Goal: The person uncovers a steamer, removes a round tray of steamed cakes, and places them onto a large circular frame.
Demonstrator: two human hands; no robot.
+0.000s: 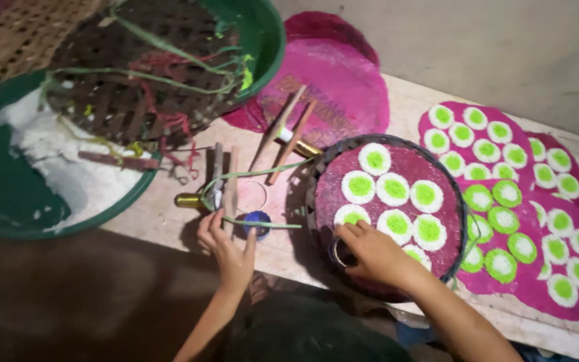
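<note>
left hand (226, 245) pinching wooden sticks (224, 181), right hand (370, 251) curled round a ring mould (340, 253) at lower centre, risking smudged neighbouring green-white cakes (397, 222).

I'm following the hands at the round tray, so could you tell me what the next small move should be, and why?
Probably lift the small ring mould under the right hand straight up off the pink sheet. It sits at the lower left of the round tray, next to finished white-and-green discs. The left hand is at the wooden sticks, clear of the tray.
</note>
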